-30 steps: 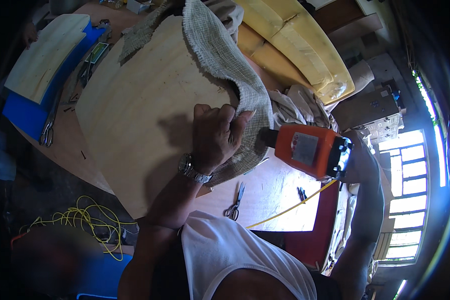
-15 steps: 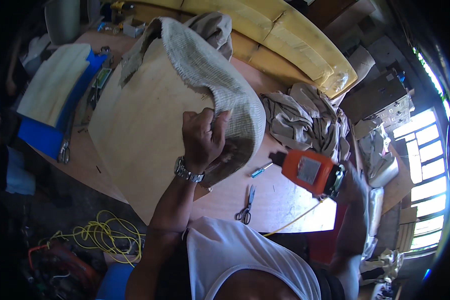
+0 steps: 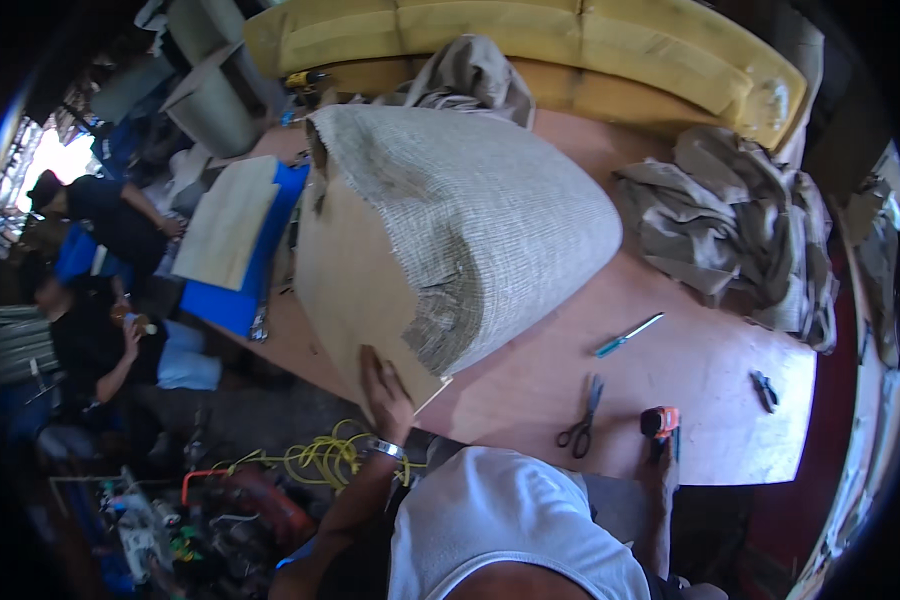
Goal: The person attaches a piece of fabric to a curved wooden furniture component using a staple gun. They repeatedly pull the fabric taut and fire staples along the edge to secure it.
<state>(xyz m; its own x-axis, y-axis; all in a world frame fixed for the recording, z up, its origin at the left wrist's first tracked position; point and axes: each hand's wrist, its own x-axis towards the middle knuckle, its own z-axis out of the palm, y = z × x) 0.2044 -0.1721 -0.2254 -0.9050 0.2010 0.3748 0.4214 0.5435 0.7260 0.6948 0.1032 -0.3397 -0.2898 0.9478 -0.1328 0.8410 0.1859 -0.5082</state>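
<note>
A curved seat piece faced with pale plywood (image 3: 345,270) stands on the table. Woven grey-beige fabric (image 3: 510,220) covers its rounded side, with a frayed edge folded over onto the wood. My left hand (image 3: 388,400) lies with fingers stretched out against the plywood near its lower corner. By the table's near edge my right hand (image 3: 661,462) grips an orange staple gun (image 3: 660,421), partly seen from behind. Between the seat piece and that tool lie black scissors (image 3: 582,418) and a screwdriver with a teal handle (image 3: 615,345).
Crumpled beige fabric (image 3: 735,230) lies at the right, beside pliers (image 3: 764,391). A long yellow foam piece (image 3: 530,50) runs along the back. Plywood (image 3: 232,225) rests on a blue sheet at left. Two people (image 3: 100,330) are at far left; a yellow hose (image 3: 330,455) coils on the floor.
My left hand has let go of the fabric edge and moved down to the plywood corner. The fabric-covered side has turned more into view. My right hand has lowered the staple gun towards me.
</note>
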